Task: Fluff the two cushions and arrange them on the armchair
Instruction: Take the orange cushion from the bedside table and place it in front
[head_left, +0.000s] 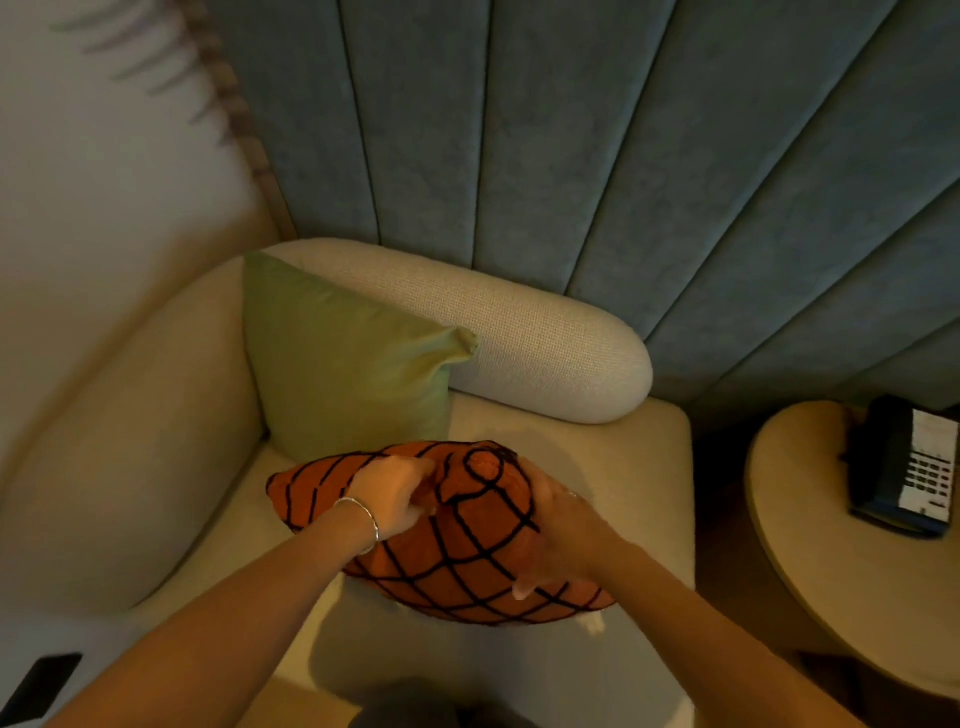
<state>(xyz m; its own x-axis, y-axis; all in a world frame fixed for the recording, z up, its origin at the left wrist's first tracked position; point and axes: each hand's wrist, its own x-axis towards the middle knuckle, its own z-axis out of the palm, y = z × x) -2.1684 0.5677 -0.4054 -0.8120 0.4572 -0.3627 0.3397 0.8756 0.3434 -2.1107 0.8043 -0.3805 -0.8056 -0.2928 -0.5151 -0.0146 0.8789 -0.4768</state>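
An orange cushion (467, 551) with a black line pattern is held just above the seat of the cream armchair (597, 467). My left hand (400, 499), with a silver bracelet on the wrist, grips its top left part, fingers pressed into the fabric. My right hand (558, 540) presses on its right side with the fingers spread over the cover. A plain green cushion (348, 364) stands upright in the chair's back left corner, leaning against the armrest and backrest.
A rounded cream side table (810, 551) stands to the right of the chair with a dark telephone (904, 467) on it. Blue padded wall panels (623, 156) rise behind the chair. A dark flat object (41, 680) lies at the lower left.
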